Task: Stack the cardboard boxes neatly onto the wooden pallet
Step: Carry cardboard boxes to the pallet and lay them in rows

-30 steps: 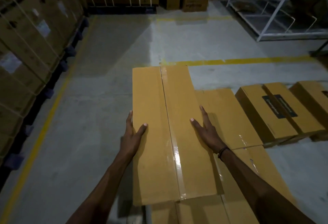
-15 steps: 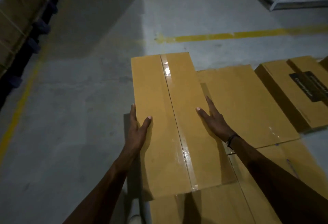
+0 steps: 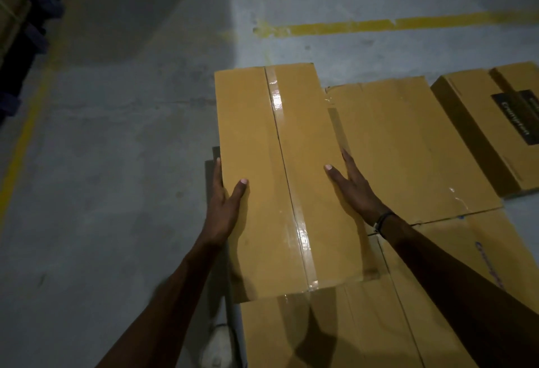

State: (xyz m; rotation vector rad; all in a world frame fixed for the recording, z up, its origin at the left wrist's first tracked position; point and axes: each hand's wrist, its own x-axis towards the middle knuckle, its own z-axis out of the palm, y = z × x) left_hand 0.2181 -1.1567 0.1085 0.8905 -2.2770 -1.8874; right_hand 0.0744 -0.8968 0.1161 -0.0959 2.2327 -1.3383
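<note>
A long taped cardboard box (image 3: pixel 277 178) lies lengthwise in front of me, over the layer of boxes below. My left hand (image 3: pixel 224 207) presses its left side with straight fingers, thumb lying on the top face. My right hand (image 3: pixel 355 190) presses the right side the same way, thumb on top. Under and beside it lie flat boxes: one at the right (image 3: pixel 408 146), one near me (image 3: pixel 320 332) and one at the near right (image 3: pixel 466 251). The boxes hide the pallet; only a dark edge (image 3: pixel 212 160) shows by my left hand.
A box with a black label (image 3: pixel 495 122) sits on the floor to the right. Yellow floor lines run across ahead (image 3: pixel 350 26) and along the left (image 3: pixel 20 146). Strapped box stacks on dark pallet feet (image 3: pixel 26 32) line the far left. My white shoe (image 3: pixel 217 347) is below.
My view has tipped down toward the floor. The held box has come lower onto the layer beneath, with both hands keeping the same hold on its sides.
</note>
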